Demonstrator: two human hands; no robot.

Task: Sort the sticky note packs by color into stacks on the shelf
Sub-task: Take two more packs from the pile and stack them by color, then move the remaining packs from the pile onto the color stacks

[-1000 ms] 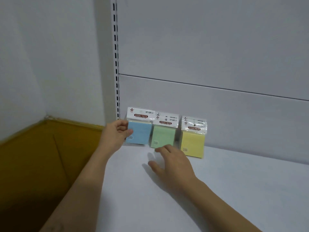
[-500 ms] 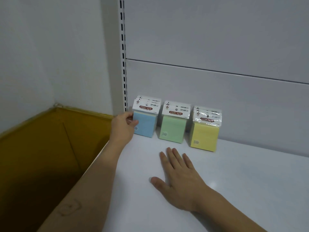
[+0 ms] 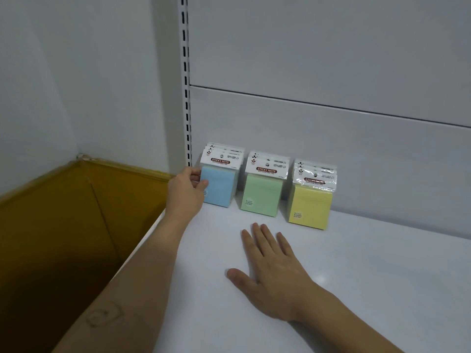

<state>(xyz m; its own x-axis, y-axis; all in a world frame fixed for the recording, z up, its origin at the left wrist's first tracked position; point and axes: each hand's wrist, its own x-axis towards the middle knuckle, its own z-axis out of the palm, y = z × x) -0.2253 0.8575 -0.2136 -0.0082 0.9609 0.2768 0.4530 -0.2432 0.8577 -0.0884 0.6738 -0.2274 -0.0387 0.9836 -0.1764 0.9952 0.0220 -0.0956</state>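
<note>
Three upright stacks of sticky note packs stand against the back panel of the white shelf [image 3: 356, 263]: blue packs [image 3: 220, 186] at the left, green packs [image 3: 262, 192] in the middle, yellow packs [image 3: 312, 202] at the right. My left hand [image 3: 187, 191] grips the left side of the blue stack, thumb on the front pack, fingers curled behind. My right hand [image 3: 271, 271] lies flat on the shelf in front of the green stack, fingers straight and spread, holding nothing.
A large open cardboard box [image 3: 76, 225] stands to the left of the shelf, below its edge. A slotted upright rail [image 3: 187, 98] runs up the back corner beside the blue stack. White wall panels close off the back.
My right hand has drawn back from the green stack and settled flat on the shelf. My left hand stays on the blue stack, which now stands straighter against the back panel.
</note>
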